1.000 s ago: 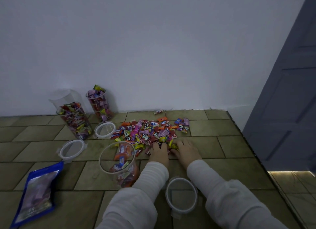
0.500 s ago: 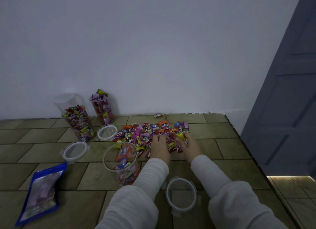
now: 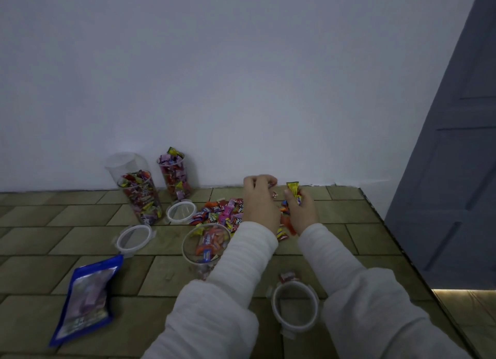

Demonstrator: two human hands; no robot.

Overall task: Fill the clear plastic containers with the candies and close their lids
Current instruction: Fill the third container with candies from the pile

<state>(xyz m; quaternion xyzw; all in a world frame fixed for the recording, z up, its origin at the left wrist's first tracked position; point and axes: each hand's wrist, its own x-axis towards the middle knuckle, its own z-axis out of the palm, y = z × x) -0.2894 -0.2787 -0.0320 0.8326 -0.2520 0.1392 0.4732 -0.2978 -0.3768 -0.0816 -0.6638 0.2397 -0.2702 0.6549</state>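
Clear plastic containers stand at three stages on a tiled floor (image 3: 349, 214) as a person in white sleeves works over a heap of wrapped candies (image 3: 220, 214). Both hands are raised above the pile with fingers curled around sweets: the left hand (image 3: 259, 197) closes on a small clutch of them, one wrapper showing at its fingertips, while the right hand (image 3: 302, 208) grips several, a yellow wrapper (image 3: 292, 188) sticking up from its fist. Two tall containers near the wall, the front tall container (image 3: 141, 197) and the rear tall container (image 3: 174, 175), look full or close to it, yet neither wears a lid. The nearest container (image 3: 206, 247), just left of the left forearm, appears only partly filled. Three lids lie loose on the tiles: a small lid (image 3: 180, 211) beside the pile, a second lid (image 3: 134, 238) further left, and a near lid (image 3: 295, 307) between the forearms. A blue pouch (image 3: 86, 297) lies flat at lower left. By this evidence the filling is well advanced, but the pile remains sizeable and all closing is yet to come.
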